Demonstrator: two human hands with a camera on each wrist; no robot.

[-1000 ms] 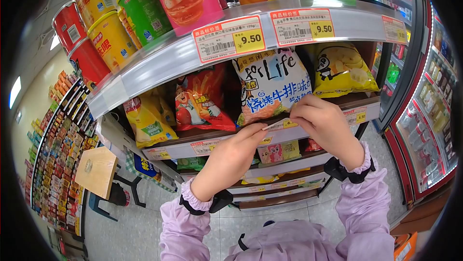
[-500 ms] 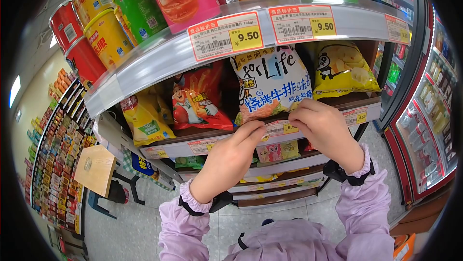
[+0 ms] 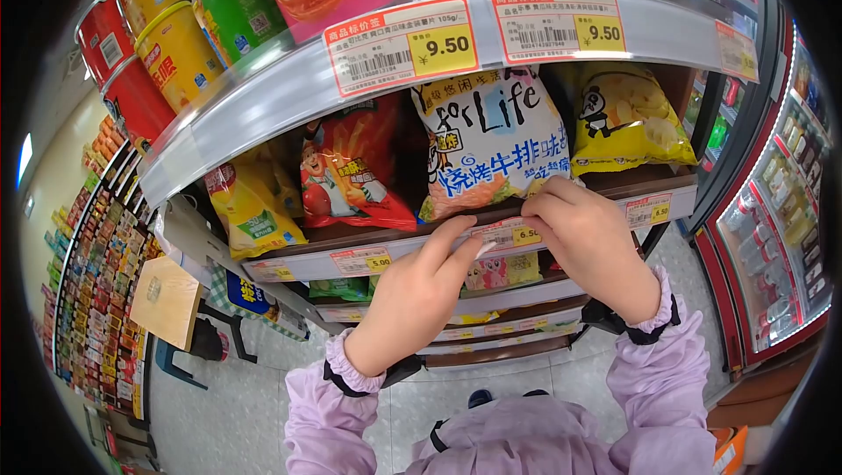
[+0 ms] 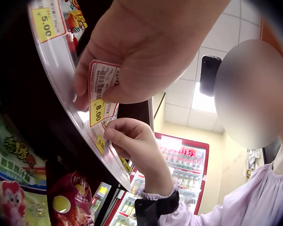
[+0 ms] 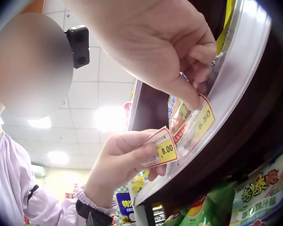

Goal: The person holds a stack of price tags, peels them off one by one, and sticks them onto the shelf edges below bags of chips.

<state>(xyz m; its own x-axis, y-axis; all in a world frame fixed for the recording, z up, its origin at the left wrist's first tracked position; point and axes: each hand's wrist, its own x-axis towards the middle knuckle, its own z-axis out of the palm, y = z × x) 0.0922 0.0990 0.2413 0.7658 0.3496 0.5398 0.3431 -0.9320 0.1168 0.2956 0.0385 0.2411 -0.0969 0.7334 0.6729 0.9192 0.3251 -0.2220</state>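
Note:
My left hand (image 3: pixel 417 291) pinches a red-edged price tag (image 5: pixel 166 148) marked 8.00 between thumb and fingers, just in front of the shelf rail. In the head view only a thin white edge of that tag shows. My right hand (image 3: pixel 588 242) is at the rail, its thumb and curled fingers pinching the upper corner of the price tag (image 5: pixel 203 123) marked 6.50. Directly above both hands, a white snack bag (image 3: pixel 491 146) with blue lettering leans on the shelf.
Beside the white bag stand a red snack bag (image 3: pixel 355 172), a yellow bag (image 3: pixel 250 207) and a panda-print yellow bag (image 3: pixel 636 120). The upper shelf edge (image 3: pixel 303 63) juts out overhead, carrying 9.50 tags and canisters. A glass-door fridge (image 3: pixel 772 212) is at right, a small wooden table (image 3: pixel 167 300) at left.
One second ago the held tag's end reached my right fingers. Since then my left hand has drawn slightly left and down with it, exposing the 6.50 tag. The right hand stays at the rail.

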